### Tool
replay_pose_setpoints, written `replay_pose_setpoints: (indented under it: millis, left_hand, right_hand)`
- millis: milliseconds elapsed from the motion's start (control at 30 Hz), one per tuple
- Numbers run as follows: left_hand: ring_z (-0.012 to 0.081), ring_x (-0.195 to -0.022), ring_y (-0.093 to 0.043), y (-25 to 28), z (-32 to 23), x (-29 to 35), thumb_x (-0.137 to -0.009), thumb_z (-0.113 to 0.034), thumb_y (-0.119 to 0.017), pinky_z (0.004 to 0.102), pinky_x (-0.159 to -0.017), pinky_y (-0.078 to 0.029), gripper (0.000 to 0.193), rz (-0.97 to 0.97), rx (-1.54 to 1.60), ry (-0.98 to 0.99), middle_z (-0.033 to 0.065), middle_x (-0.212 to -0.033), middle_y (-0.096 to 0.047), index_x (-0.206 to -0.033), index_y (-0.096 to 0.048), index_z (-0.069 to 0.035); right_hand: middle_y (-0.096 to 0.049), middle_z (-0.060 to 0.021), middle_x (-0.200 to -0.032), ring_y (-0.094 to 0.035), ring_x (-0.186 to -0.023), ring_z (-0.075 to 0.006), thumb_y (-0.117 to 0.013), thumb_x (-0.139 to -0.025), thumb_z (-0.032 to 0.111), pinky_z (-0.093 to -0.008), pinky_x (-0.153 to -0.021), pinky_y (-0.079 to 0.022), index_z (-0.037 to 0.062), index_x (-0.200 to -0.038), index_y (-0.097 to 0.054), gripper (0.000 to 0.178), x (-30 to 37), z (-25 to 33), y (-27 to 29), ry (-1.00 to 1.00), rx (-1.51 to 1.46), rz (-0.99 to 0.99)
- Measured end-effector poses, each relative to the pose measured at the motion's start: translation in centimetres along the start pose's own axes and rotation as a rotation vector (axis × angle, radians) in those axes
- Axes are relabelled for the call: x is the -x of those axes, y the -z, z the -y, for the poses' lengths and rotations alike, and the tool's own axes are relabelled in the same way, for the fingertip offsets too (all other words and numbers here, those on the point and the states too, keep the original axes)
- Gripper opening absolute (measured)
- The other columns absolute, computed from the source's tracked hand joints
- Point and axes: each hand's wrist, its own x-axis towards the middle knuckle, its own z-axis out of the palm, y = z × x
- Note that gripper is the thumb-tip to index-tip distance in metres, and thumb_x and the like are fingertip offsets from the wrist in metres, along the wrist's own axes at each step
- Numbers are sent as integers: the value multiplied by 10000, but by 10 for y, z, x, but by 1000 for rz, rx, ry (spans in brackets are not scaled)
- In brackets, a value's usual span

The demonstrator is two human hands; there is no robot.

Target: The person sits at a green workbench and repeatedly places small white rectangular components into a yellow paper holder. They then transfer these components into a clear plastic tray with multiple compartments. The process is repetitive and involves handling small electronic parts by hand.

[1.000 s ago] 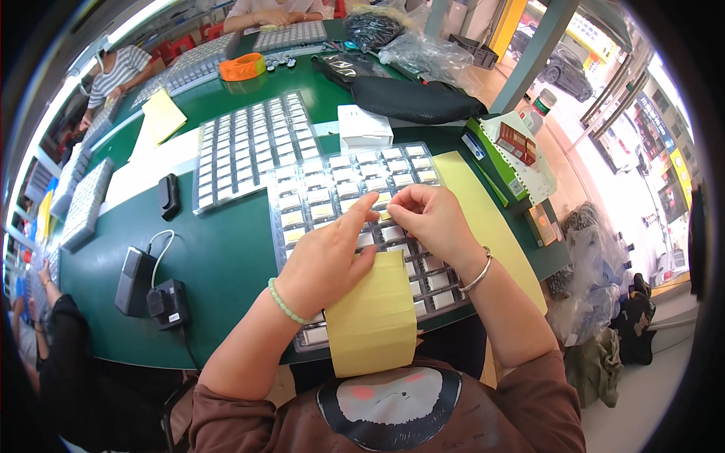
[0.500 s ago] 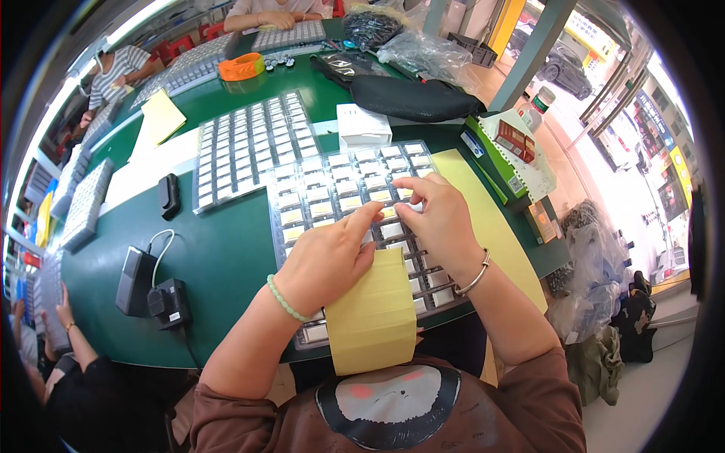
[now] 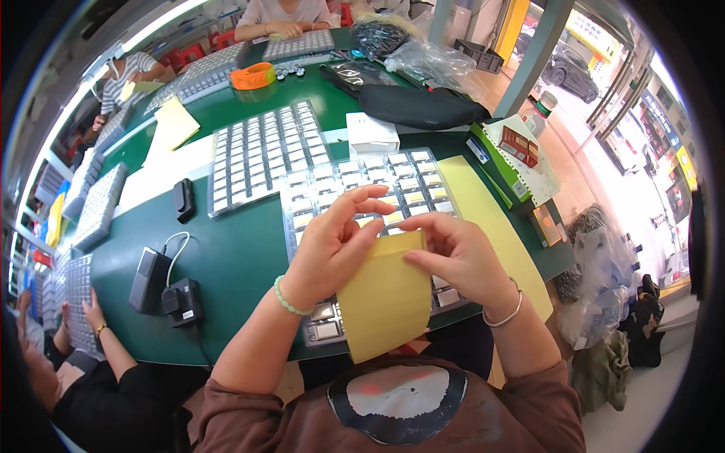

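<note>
A yellow paper sheet [image 3: 387,298] is bent over at its top and hangs down toward my lap. My left hand [image 3: 332,245] grips its upper left edge, the thumb against the paper and the other fingers partly stretched above. On the opposite side, my right hand [image 3: 462,260] pinches the upper right edge between thumb and fingers. Beneath both hands lies a clear plastic tray [image 3: 308,181] with rows of small white pieces, several bearing yellow patches. The sheet and my hands hide the tray's middle.
A second filled tray [image 3: 264,155] lies at far left, beside a white box [image 3: 372,134]. A black adapter [image 3: 181,302] and a dark clip-like object [image 3: 183,200] rest leftward. A black pouch [image 3: 419,106] and green box [image 3: 498,166] lie beyond. Co-workers sit around the table.
Both hands have drawn back toward me from the tray's pieces. My right hand has come to the yellow sheet's upper edge. The view has shifted slightly.
</note>
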Motion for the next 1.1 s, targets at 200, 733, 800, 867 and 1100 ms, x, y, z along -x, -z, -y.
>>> replay_pose_setpoints:
  millis: [200, 733, 800, 867, 1100]
  left_hand:
    - [112, -1086, -643, 6, -9, 3, -928, 21, -721, 269, -937, -532, 588, 224, 287, 126, 76, -1203, -674, -1463, -482, -25]
    - [110, -970, -709, -1, -3, 4, -906, -30, -787, 242, -860, -577, 399, 137, 310, 175, 88, -1071, -732, -1259, -618, 43]
    - [109, -978, -708, -2, -2, 4, -905, -41, -791, 244, -858, -576, 372, 140, 310, 191, 82, -1063, -733, -1233, -635, 42]
    - [101, -961, -700, -3, -1, 4, -902, -47, -796, 243, -847, -571, 342, 96, 282, 177, 66, -1056, -732, -1202, -655, 38]
    - [56, -876, -641, -9, 5, 2, -904, -65, -794, 221, -793, -538, 215, 27, 178, 91, 17, -1010, -710, -1093, -720, 6]
  right_hand:
    - [-678, 13, -924, -613, -791, -40, -718, -949, 13, -194, -722, -500, 7, -1183, -696, 235, 18, -11, 0, 191, -37, -310]
    - [-645, -40, -1033, -609, -877, -127, -803, -851, 57, -261, -795, -500, 47, -1091, -758, 245, 29, -20, 18, 274, 246, -339]
    - [-642, -50, -1042, -616, -939, -173, -805, -835, 63, -300, -847, -499, 60, -1083, -761, 252, 25, -17, 18, 407, 464, -379]
    - [-641, -60, -1022, -609, -986, -218, -800, -824, 65, -340, -872, -493, 63, -1082, -762, 261, 20, -2, 9, 486, 624, -393]
    - [-642, -67, -941, -628, -872, -249, -771, -837, 61, -359, -737, -520, 59, -1076, -753, 240, -11, -1, -28, 661, 773, -395]
